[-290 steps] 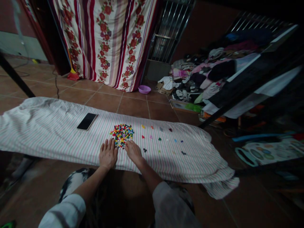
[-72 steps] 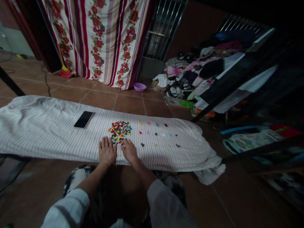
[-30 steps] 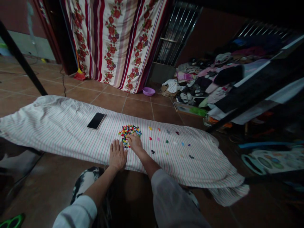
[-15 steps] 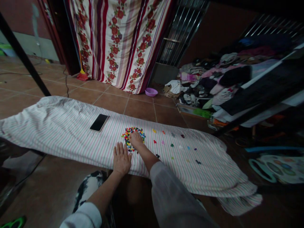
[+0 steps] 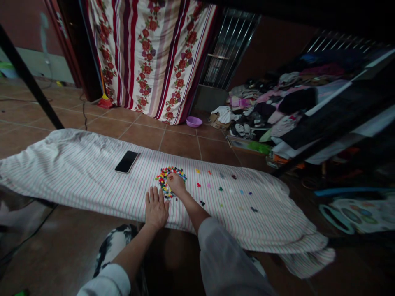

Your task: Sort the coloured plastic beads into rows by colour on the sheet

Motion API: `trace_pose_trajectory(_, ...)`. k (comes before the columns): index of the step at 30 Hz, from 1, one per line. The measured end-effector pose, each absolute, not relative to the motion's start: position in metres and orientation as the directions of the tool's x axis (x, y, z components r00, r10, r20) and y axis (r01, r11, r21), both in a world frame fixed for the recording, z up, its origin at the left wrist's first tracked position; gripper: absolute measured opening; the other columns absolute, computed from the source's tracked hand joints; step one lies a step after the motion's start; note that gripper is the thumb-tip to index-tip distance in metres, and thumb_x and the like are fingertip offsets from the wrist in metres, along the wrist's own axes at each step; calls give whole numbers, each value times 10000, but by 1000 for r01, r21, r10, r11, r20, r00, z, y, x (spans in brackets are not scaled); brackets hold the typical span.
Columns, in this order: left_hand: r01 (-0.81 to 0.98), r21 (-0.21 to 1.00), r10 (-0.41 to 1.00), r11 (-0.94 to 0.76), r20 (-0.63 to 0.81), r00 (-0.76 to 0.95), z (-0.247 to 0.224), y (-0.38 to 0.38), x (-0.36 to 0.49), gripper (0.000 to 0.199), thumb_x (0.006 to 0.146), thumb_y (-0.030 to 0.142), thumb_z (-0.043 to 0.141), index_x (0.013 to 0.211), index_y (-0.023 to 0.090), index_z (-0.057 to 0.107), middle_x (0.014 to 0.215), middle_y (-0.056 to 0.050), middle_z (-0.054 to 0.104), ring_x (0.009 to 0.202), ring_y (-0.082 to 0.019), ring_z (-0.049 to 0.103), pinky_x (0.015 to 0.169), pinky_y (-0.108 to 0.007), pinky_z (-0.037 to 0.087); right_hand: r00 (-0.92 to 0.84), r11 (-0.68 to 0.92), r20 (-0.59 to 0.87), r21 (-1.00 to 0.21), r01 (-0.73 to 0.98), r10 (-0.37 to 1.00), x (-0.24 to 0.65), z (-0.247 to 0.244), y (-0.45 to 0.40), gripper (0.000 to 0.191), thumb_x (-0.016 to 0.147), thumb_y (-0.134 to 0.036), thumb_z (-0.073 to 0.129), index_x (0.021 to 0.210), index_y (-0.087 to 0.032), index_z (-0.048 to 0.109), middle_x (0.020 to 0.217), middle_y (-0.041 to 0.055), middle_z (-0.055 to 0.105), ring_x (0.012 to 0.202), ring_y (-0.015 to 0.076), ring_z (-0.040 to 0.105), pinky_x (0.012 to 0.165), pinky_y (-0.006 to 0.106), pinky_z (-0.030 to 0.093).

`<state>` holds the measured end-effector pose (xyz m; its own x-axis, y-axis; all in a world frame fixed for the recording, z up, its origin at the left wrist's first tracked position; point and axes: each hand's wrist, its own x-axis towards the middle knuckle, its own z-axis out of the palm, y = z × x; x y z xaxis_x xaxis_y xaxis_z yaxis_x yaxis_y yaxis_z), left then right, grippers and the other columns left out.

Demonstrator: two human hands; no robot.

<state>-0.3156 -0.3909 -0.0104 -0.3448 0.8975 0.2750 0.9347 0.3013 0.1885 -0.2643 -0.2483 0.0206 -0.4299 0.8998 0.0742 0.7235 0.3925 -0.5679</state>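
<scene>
A heap of small multicoloured pieces lies on a striped cloth. Over the heap, my right hand has its fingers pinched together; whatever may be between the fingertips is too small to make out. My left hand rests flat on the cloth at the heap's near side, fingers stretched out and nothing held. To the right, little groups sorted by colour are spread out, among them yellow pieces, red pieces, dark green pieces and black pieces.
A phone lies on the cloth left of the heap. Beyond it hangs a flowered curtain, with a purple basin on the tiled floor. Piled clothes fill the back right. A dark pole slants at the left.
My right hand has lifted slightly, its fingers now pinched and more visible over the heap. My left hand stays flat in its place. The whole view has shifted a little.
</scene>
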Motion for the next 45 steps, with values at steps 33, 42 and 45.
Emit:
trace_pose_trajectory(33, 949, 82, 910, 303, 270, -314, -17, -393, -317, 598, 898, 397, 326, 1345, 17, 442, 1432, -262, 385, 1370, -377, 292, 1105, -516, 223, 40, 54, 164, -527, 848, 986, -15, 9, -281, 314, 756, -102, 425, 892, -198, 691, 891, 50, 678, 906, 172, 602, 856, 260, 445)
trace_pose_trajectory(42, 950, 38, 935, 311, 167, -313, -11, -392, -319, 632, 904, 427, 290, 1371, 16, 399, 1448, -265, 355, 1378, -378, 273, 1099, -515, 221, -54, 91, 94, -449, 889, 994, -23, 4, -278, 385, 755, -60, 452, 1055, -182, 660, 985, 57, 676, 978, 156, 584, 871, 225, 419)
trace_pose_trajectory(45, 953, 11, 949, 303, 88, -303, -6, -390, -321, 648, 905, 447, 281, 1381, 20, 382, 1455, -263, 344, 1377, -384, 267, 1084, -509, 240, -60, 83, 67, -416, 905, 996, -25, 4, -275, 338, 802, -100, 475, 1085, -163, 648, 1007, 78, 663, 985, 158, 584, 864, 223, 417)
